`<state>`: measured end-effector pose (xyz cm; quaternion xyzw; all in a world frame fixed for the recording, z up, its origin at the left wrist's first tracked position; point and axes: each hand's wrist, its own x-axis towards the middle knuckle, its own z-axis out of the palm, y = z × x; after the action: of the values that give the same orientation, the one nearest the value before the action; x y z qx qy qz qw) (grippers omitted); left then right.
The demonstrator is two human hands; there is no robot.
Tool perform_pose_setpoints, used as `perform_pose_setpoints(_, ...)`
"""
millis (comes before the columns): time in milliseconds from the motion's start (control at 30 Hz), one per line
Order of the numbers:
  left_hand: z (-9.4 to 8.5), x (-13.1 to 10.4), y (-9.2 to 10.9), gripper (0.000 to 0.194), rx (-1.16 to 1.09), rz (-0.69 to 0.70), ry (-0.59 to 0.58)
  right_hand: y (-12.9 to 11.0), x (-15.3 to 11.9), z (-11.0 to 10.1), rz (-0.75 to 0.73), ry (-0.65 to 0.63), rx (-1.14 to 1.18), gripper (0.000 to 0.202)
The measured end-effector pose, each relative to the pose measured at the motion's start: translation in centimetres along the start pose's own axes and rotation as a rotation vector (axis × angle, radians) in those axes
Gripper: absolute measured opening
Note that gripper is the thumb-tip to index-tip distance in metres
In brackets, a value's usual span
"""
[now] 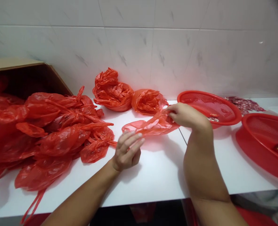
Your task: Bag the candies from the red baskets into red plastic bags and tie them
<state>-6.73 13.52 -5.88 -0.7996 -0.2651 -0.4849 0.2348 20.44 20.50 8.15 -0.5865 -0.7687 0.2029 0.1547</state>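
Observation:
A thin red plastic bag (153, 125) stretches, lying on its side, between my two hands above the white tabletop. My right hand (186, 114) is closed on its right end, with the wrist bent and the fingertips pinching the film. At the other end, my left hand (129, 150) has its fingers curled against the bag's left edge, and a bit of red shows between them. Just left of that hand lies a knotted red bag (96, 147), part of a big heap of tied, filled red bags (59, 138). What those bags contain cannot be made out.
Against the tiled wall stand two bundles of crumpled red bags, one larger (113, 94) and one smaller (148, 102). On the right are a red mesh basket (209, 97) and a nearer red basket (254, 135), each holding small packets. An open cardboard box (16, 64) is behind the heap.

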Motion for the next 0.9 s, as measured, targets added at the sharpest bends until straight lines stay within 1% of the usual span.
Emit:
perform_pose_setpoints(33,0.3,-0.1,0.4,0.054,-0.081,0.043,-0.046,-0.5,0.1,0.2,-0.024,-0.042,0.006,0.028)
perform_pose_setpoints(67,0.7,-0.2,0.6,0.053,-0.142,0.056,-0.106,-0.9,0.1,0.4,-0.041,-0.071,0.01,0.031)
perform_pose_setpoints(100,1.2,-0.2,0.8,0.051,-0.166,0.036,-0.158,-1.4,0.1,0.6,-0.054,-0.09,0.014,0.034)
perform_pose_setpoints(133,1.6,-0.3,0.7,0.049,-0.149,-0.012,-0.203,-1.8,0.0,0.8,-0.064,-0.104,0.016,0.037)
perform_pose_setpoints(200,2.2,-0.5,0.1,0.048,-0.044,-0.155,-0.278,-2.5,-0.2,1.0,-0.082,-0.122,0.022,0.042)
perform_pose_setpoints(267,2.3,-0.7,-0.8,0.045,0.069,-0.286,-0.354,-2.8,-0.5,1.1,-0.091,-0.125,0.037,0.046)
perform_pose_setpoints(333,2.0,-0.9,-1.7,0.043,0.153,-0.35,-0.436,-2.9,-0.8,1.1,-0.092,-0.114,0.056,0.048)
perform_pose_setpoints(433,1.4,-1.0,-2.4,0.04,0.233,-0.347,-0.543,-2.7,-0.8,1.3,-0.071,-0.086,0.059,0.054)
perform_pose_setpoints(500,1.2,-0.9,-2.2,0.037,0.214,-0.313,-0.589,-2.6,-0.7,1.4,-0.049,-0.056,0.03,0.059)
perform_pose_setpoints(533,1.1,-0.8,-2.0,0.035,0.186,-0.288,-0.582,-2.6,-0.7,1.4,-0.035,-0.048,0.016,0.062)
perform_pose_setpoints(567,1.0,-0.6,-1.7,0.032,0.151,-0.256,-0.545,-2.6,-0.7,1.4,-0.025,-0.046,0.008,0.063)
perform_pose_setpoints(600,1.0,-0.5,-1.4,0.027,0.114,-0.218,-0.477,-2.7,-0.8,1.4,-0.018,-0.053,0.006,0.064)
perform_pose_setpoints(667,0.8,-0.1,-0.7,0.017,0.035,-0.13,-0.283,-2.8,-0.9,1.5,-0.015,-0.077,0.014,0.065)
perform_pose_setpoints(700,0.7,0.1,-0.5,0.021,-0.008,-0.087,-0.194,-2.9,-1.0,1.5,-0.02,-0.087,0.017,0.065)
perform_pose_setpoints(733,0.7,0.3,-0.2,0.031,-0.049,-0.052,-0.135,-3.1,-1.1,1.6,-0.032,-0.093,0.017,0.065)
perform_pose_setpoints(767,0.6,0.5,0.0,0.041,-0.083,-0.027,-0.113,-3.3,-1.3,1.7,-0.05,-0.101,0.015,0.064)
perform_pose_setpoints(800,0.7,0.7,0.1,0.048,-0.106,-0.016,-0.124,-3.5,-1.4,1.8,-0.071,-0.115,0.013,0.063)
perform_pose_setpoints(833,0.8,0.8,0.1,0.051,-0.115,-0.022,-0.156,-3.8,-1.6,1.9,-0.097,-0.133,0.011,0.062)
perform_pose_setpoints(900,0.9,1.0,0.1,0.049,-0.095,-0.068,-0.241,-4.6,-1.9,2.1,-0.152,-0.171,0.004,0.061)
